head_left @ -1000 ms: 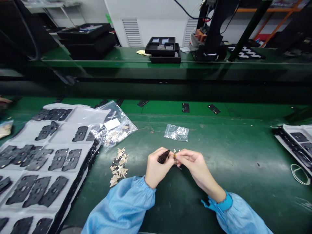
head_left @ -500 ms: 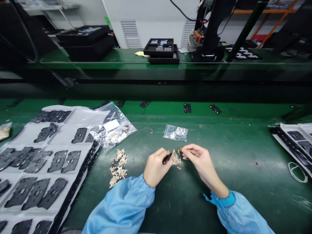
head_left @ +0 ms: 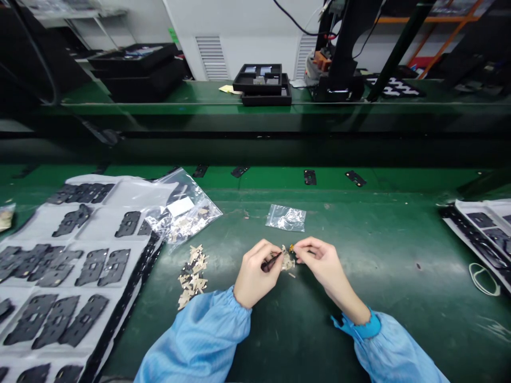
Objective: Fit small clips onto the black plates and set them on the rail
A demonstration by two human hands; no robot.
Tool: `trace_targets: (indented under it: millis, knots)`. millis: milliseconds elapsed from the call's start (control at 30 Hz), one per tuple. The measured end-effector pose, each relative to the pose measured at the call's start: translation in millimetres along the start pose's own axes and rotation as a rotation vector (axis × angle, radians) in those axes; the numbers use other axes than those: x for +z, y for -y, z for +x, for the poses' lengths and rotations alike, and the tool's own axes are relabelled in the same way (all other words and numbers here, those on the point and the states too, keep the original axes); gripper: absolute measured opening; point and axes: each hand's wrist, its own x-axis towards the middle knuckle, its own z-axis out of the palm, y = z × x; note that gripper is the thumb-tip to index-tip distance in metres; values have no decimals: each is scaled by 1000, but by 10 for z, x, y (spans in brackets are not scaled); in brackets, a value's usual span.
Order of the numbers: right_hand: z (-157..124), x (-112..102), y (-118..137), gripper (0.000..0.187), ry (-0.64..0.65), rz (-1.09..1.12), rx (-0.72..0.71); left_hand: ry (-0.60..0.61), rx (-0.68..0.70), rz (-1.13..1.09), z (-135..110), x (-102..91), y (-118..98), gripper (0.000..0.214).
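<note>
In the head view, my left hand (head_left: 257, 271) is closed around slim black tweezers (head_left: 271, 261), whose tip points toward my right hand. My right hand (head_left: 321, 263) pinches a small amber-coloured piece (head_left: 291, 248) between thumb and fingertips; its exact kind is too small to make out. Under and between the fingertips lies a little pile of beige pieces (head_left: 288, 261), partly hidden by my left hand. A larger heap of beige and black pieces (head_left: 194, 276) is spread on the green table to the left of my left forearm.
At left, a white compartment tray (head_left: 131, 199) carries many black plates, with a clear bag of pieces (head_left: 191, 210) overlapping its edge. A small clear bag (head_left: 286, 218) lies beyond my hands. Black plates (head_left: 310, 177) rest on the green strip behind. Another tray (head_left: 471, 229) and a pale loop (head_left: 484, 279) are at right.
My right hand has come slightly left, bringing the amber piece closer to the tweezers tip. The black plates on the far green strip have shifted a little to the right.
</note>
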Motion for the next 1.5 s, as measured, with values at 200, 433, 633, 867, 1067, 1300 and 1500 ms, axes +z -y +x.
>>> trace_targets:
  millis: [200, 433, 633, 867, 1067, 1300, 1500]
  knots:
    - [-61, 81, -55, 14, 35, -17, -103, -82, 46, -74, -57, 54, -54, 10]
    - [-99, 125, -75, 9, 77, 27, -146, -104, 14, -119, -76, 76, -29, 14]
    - [-86, 91, 26, 15, 118, 43, -121, -120, -178, -294, 9, 31, -10, 13]
    - [-68, 9, 134, 17, 166, 218, 139, 2, -494, -768, 17, 20, 8, 18]
    - [-90, 32, 123, 18, 218, 285, 216, 64, -500, -819, 9, 23, -28, 17]
    - [-118, 78, 175, 16, 71, 301, 137, -109, -480, -903, 21, 5, 55, 7]
    - [-188, 107, 219, 17, 187, 378, 235, -234, -507, -716, 110, -38, 139, 20]
